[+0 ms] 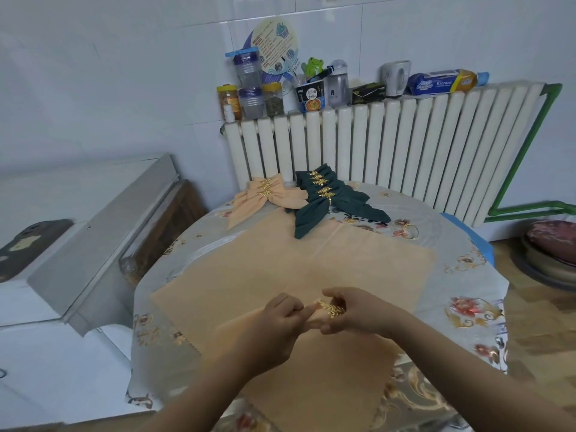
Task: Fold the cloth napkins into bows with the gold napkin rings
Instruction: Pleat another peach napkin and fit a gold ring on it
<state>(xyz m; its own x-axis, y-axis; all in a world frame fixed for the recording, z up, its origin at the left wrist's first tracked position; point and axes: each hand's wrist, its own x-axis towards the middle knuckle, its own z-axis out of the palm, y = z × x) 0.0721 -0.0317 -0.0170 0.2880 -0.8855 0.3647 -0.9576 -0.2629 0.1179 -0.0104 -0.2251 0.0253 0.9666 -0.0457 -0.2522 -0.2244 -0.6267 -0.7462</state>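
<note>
A peach cloth napkin (280, 269) lies spread flat over the round table (467, 275). Above its near part, my left hand (277, 322) pinches a gathered tip of the peach cloth. My right hand (352, 310) holds a gold leaf-shaped napkin ring (332, 308) around that tip. At the table's far edge lie finished bows: several peach ones (261, 198) on the left and several dark green ones (330, 201) beside them, each with a gold ring. A spare gold ring (411, 230) lies on the table at the right.
A white radiator (389, 145) stands behind the table, with jars, cups and packets along its top. A white cabinet (62, 275) flanks the table on the left. A stool with a red cushion (551, 241) stands on the floor at right.
</note>
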